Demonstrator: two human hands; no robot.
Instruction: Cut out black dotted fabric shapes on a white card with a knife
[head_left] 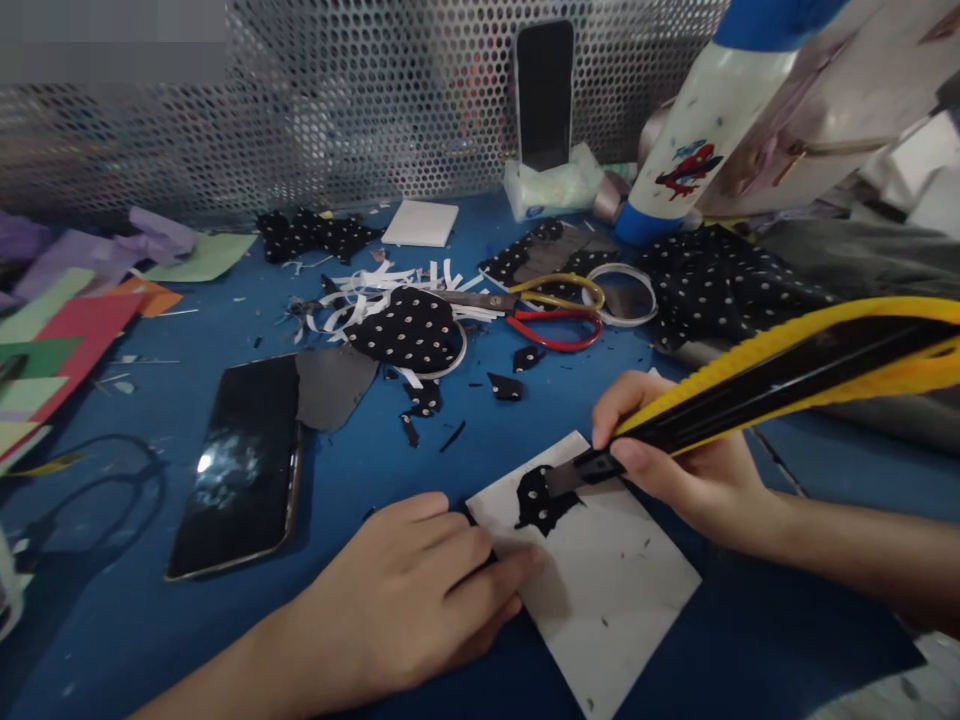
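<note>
The right hand (694, 480) is closed around a yellow and black plastic utility knife (750, 390), thumb and forefinger clamped near its front end. The left hand (420, 590) is well apart from it, palm down with fingers loosely bent, its forefinger resting on the left edge of a thin, square, off-white board (607, 590); whether the thumb also grips that edge, I cannot tell.

On the board's far corner, between the two hands, lies a small, ragged piece of black fabric with white dots (534, 508). It sits just beyond the left forefinger's tip and to the left of the right hand's fingers. The knife's flat metal blade (564, 480) overlaps its right side; whether the edge cuts in is not clear.

The board rests on a blue surface (375, 470). Beyond the left hand, a black smartphone (240, 460) lies flat, touching a grey rounded scrap (334, 385). Farther out are small dotted black offcuts (506, 387), a larger dotted black fabric piece (409, 325) and scissors with one yellow and one red handle (504, 302) among curled white strips (360, 300). At the back, a white bottle with blue ends (720, 125) leans near a perforated metal panel (360, 110).
</note>
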